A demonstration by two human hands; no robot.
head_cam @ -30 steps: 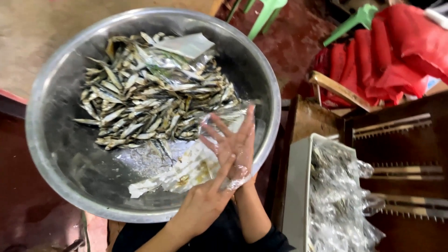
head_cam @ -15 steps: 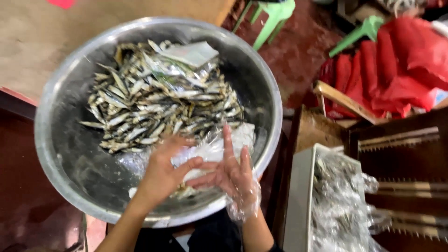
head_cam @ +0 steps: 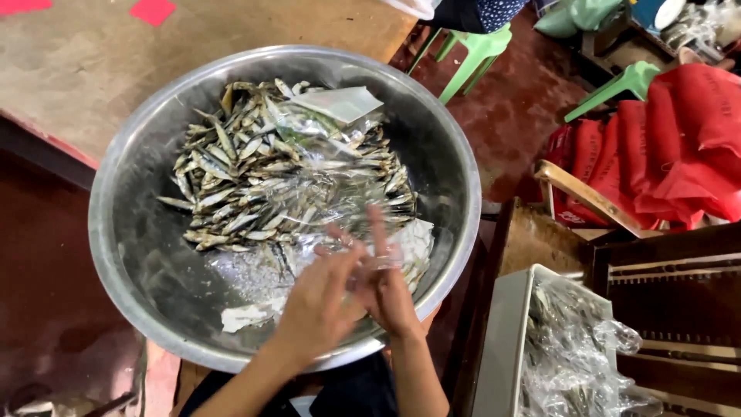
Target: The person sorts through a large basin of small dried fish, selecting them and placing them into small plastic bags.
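Both hands [head_cam: 351, 297] meet, fingers spread, forearms raised.

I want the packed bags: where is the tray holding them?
In the head view, the pale tray of bagged fish sits at lower right, beside the metal bowl, right of the hands.

A wide, round, dull-silver metal basin [head_cam: 123, 255] holds a heap of small silvery dried fish [head_cam: 270, 177], with crumpled clear plastic film [head_cam: 324, 139] lying across the pile. Over the basin's near rim, the left hand [head_cam: 320, 297] and the right hand [head_cam: 386, 286] meet, fingers spread, touching a thin clear plastic bag [head_cam: 409, 243] between them. To the right, a grey tray [head_cam: 502, 340] holds clear bags packed with fish [head_cam: 571, 355]. Red sacks [head_cam: 679, 147] and green plastic stools [head_cam: 478, 50] stand on the floor beyond.
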